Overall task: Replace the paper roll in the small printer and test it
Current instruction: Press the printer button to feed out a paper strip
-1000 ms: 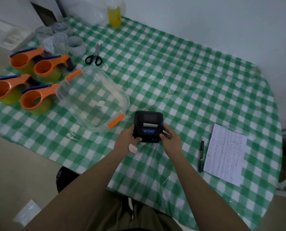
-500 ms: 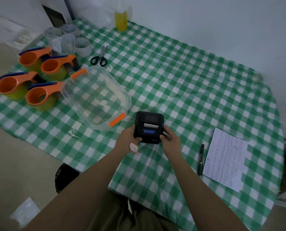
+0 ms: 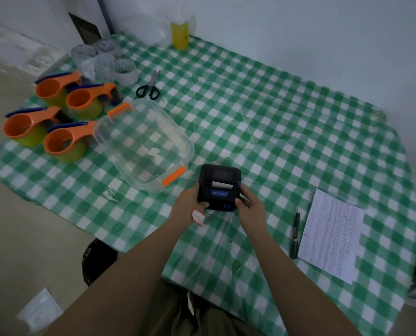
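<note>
the printer (image 3: 219, 187) rests on the counter (image 3: 287, 132), cover closed, a white paper strip (image 3: 222, 185) showing at the slot. left hand (image 3: 188, 206) and right hand (image 3: 250, 207) grasp its sides. judgement: roll loaded; test print remains.

Both forearms bare, no sleeves. L hand (image 3: 188, 204) w/ small white red-edged sticker (image 3: 198, 217) on back. Olive-drab trousers (image 3: 202, 318).

checked table (image 3: 287, 112) — printer (image 3: 220, 183), pen (image 3: 295, 232), scissors (image 3: 148, 87)
</note>
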`<state>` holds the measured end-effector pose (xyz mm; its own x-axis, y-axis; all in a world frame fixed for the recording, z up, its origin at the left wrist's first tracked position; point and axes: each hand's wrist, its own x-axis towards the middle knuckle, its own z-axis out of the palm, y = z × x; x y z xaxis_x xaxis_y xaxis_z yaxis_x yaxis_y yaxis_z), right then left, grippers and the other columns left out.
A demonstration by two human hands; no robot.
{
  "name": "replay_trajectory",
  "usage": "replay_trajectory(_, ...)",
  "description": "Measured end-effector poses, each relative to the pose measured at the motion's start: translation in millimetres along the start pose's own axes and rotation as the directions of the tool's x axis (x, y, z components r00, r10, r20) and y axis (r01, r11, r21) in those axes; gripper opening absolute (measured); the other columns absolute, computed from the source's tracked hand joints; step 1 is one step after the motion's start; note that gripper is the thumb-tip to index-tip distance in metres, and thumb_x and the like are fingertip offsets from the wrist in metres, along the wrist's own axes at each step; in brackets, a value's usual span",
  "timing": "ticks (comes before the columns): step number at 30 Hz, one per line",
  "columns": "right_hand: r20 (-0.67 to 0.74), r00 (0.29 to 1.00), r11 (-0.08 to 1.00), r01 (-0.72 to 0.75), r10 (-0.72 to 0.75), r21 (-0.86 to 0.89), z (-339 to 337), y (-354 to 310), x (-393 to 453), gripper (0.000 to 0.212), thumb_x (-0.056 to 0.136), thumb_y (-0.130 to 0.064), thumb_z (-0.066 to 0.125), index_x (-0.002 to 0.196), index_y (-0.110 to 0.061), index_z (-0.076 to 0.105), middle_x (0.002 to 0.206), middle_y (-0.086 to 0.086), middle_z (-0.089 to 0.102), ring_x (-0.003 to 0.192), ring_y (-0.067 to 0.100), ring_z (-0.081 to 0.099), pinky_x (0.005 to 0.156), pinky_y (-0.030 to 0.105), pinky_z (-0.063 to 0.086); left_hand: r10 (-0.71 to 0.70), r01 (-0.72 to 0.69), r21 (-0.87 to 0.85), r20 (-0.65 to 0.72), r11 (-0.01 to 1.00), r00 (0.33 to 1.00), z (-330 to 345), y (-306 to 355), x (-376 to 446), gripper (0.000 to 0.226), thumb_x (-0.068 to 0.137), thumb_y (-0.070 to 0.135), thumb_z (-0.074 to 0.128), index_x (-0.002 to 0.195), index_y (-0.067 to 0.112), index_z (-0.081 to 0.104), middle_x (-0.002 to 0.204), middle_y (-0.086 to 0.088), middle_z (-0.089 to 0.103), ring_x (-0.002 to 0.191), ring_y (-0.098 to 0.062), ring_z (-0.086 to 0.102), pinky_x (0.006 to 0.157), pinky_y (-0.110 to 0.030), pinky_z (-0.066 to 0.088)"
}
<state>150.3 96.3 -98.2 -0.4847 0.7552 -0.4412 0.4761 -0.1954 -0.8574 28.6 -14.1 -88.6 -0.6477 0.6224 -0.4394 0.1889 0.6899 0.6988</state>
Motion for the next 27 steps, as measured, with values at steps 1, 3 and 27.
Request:
replay_trajectory(1,-0.002,1.000,1.000,0.000,0.000,0.004,0.2,-0.1,0.1,0.047,0.091,0.001,0.051,0.134,-0.014,0.047,0.133,0.008,0.056,0.119,0.022,0.055,0.098,0.032,0.046,0.000,0.000,0.001,0.001,1.000,1.000,-0.3,-0.3,0.0,0.047,0.076,0.007,0.065,0.121,0.014,0.051,0.109,-0.016,0.068,0.101,-0.032,0.063,0.086,-0.038,0.050)
replay_trajectory(3,-0.004,1.000,1.000,-0.001,0.001,0.007,0.0,-0.4,-0.2,0.047,0.091,0.002,0.051,0.134,-0.014,0.047,0.132,0.008,0.057,0.118,0.022,0.056,0.097,0.031,0.046,-0.001,0.001,-0.001,0.002,1.000,1.000,-0.7,-0.5,-0.4,0.048,0.076,0.007,0.065,0.122,0.015,0.051,0.110,-0.016,0.068,0.101,-0.032,0.063,0.087,-0.040,0.051)
replay_trajectory(27,-0.002,0.999,0.999,0.039,-0.039,0.020,-0.5,2.3,-0.8,0.046,0.090,0.003,0.051,0.134,-0.011,0.047,0.134,0.010,0.055,0.120,0.023,0.054,0.095,0.026,0.043,0.000,0.000,-0.008,-0.003,1.000,1.000,-0.5,-0.3,-0.3,0.048,0.076,0.007,0.065,0.121,0.015,0.051,0.109,-0.016,0.069,0.099,-0.031,0.063,0.088,-0.042,0.051)
